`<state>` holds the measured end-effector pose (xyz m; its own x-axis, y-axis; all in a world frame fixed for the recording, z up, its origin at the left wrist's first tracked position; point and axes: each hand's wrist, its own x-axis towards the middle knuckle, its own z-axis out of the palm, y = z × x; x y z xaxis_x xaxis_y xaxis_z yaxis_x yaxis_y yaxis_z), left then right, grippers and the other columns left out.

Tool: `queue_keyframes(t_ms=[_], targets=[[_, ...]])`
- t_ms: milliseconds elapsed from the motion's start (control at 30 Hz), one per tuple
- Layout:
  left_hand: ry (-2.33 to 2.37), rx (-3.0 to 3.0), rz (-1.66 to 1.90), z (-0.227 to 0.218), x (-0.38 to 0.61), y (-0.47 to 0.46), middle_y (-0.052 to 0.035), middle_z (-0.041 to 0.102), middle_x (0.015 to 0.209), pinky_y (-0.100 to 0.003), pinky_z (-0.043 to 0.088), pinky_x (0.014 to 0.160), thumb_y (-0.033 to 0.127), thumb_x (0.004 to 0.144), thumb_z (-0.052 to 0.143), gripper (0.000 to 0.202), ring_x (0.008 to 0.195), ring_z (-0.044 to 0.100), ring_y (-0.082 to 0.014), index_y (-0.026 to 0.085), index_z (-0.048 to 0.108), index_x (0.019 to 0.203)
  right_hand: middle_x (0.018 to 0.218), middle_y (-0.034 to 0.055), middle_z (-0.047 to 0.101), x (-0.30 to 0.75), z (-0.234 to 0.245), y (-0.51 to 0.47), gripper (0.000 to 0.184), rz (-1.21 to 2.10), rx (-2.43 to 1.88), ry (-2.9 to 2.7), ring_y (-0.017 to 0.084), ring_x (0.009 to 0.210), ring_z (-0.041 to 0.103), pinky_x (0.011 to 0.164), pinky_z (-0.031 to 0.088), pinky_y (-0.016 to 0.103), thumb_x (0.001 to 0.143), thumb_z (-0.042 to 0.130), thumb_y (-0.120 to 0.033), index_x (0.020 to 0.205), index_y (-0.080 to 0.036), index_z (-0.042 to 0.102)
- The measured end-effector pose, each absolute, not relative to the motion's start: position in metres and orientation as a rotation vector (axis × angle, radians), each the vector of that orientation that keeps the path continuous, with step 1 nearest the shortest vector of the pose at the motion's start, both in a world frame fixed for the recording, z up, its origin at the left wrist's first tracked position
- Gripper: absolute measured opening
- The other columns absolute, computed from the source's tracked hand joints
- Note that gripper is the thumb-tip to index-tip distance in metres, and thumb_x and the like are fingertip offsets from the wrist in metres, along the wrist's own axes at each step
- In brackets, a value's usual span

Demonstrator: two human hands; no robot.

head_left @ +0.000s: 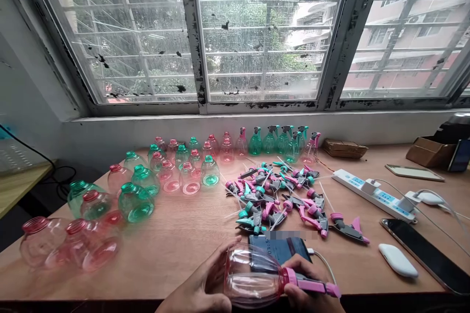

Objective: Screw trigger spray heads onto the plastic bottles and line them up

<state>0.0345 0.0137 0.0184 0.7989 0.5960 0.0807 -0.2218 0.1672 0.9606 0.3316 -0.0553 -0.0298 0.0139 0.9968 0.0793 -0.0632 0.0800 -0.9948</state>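
A clear pink plastic bottle lies sideways at the near table edge, held in both hands. My left hand wraps round its base end. My right hand is closed on the pink trigger spray head seated at the bottle's neck. Just behind the bottle lies a phone with a lit screen and a cable. A heap of loose pink and teal spray heads with thin tubes lies in the middle of the wooden table.
Several open pink and teal bottles stand at left and centre. Finished spray bottles line the back by the window sill. At right lie a power strip, a white charger, two phones, a cardboard box.
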Motion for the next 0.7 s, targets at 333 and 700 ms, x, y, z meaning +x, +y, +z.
queue_keyframes(t_ms=[333,700], targets=[[0.3,1.324,0.602,-0.008,0.026,0.021,-0.0079,0.039,0.178,-0.069,0.029,0.13,0.036,0.072,0.101,0.122,0.163,0.037,-0.044,0.052,0.026,0.168,0.066,0.0007,0.07,0.336,-0.032,-0.055,0.057,1.146,-1.163,-1.244,0.017,0.056,0.058,0.055,0.043,0.028,0.07,0.091,-0.071,0.089,-0.02,0.077],[0.406,1.222,0.514,0.018,0.037,0.016,-0.011,0.063,0.155,-0.062,0.039,0.127,0.033,0.055,0.11,0.111,0.151,0.055,-0.0436,0.038,0.057,0.153,0.063,0.0011,0.073,0.337,-0.046,-0.048,0.052,1.257,-1.056,-1.379,0.013,0.044,0.051,0.045,0.04,0.024,0.077,0.083,-0.071,0.09,-0.022,0.072]])
